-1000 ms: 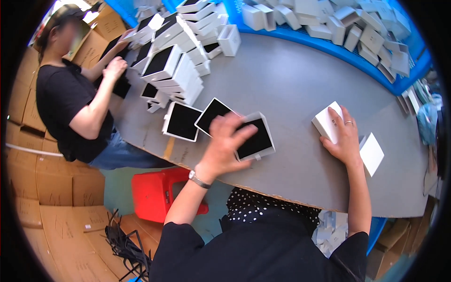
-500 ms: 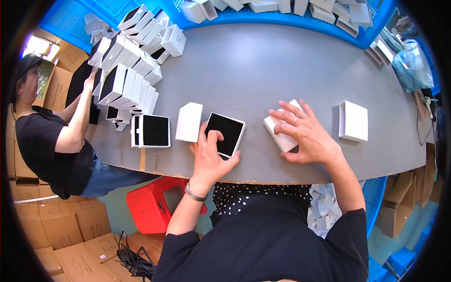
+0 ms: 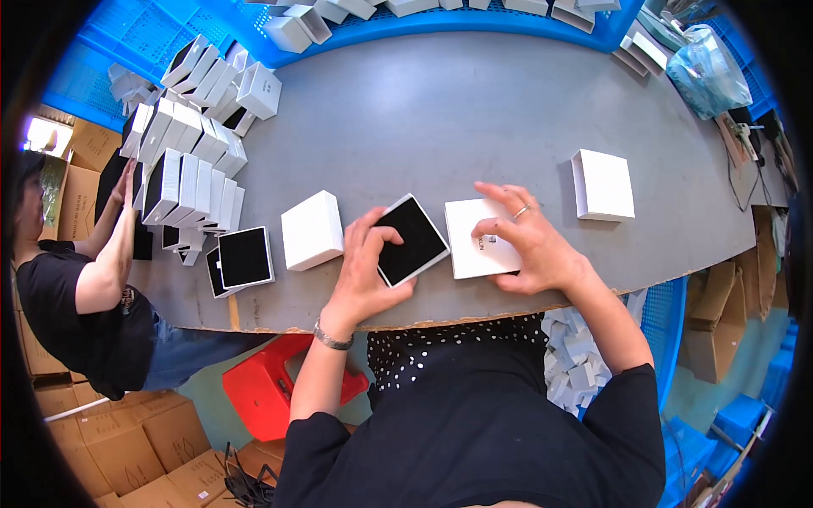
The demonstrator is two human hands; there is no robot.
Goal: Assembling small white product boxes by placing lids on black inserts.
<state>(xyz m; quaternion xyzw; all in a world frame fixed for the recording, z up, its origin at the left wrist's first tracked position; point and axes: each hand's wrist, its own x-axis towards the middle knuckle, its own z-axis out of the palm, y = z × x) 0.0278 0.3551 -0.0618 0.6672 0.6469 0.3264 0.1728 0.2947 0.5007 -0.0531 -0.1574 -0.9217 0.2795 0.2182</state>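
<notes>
My left hand (image 3: 364, 269) grips a shallow white box with a black inner pad (image 3: 417, 241) by its left side, thumb at the near edge and fingers over the top. Right beside it, my right hand (image 3: 535, 245) is closed on a white box lid (image 3: 467, 250), its small printed face up, fingers across its right part. The two pieces lie close together near the table's front edge, slightly tilted. Left of my left hand stands a closed-looking white box (image 3: 309, 233). Farther left, black-padded white boxes (image 3: 246, 257) overlap.
A white box sleeve (image 3: 605, 186) lies at the right on the grey table (image 3: 440, 110). Stacked black-and-white boxes (image 3: 182, 186) crowd the left, beside a co-worker (image 3: 93, 288). Blue crates (image 3: 373, 38) line the far edge; a red stool (image 3: 262, 385) stands below.
My right hand has brought the white lid leftward against the black-padded box and turned its printed face up. The black-padded box is tilted more. The view has shifted a little.
</notes>
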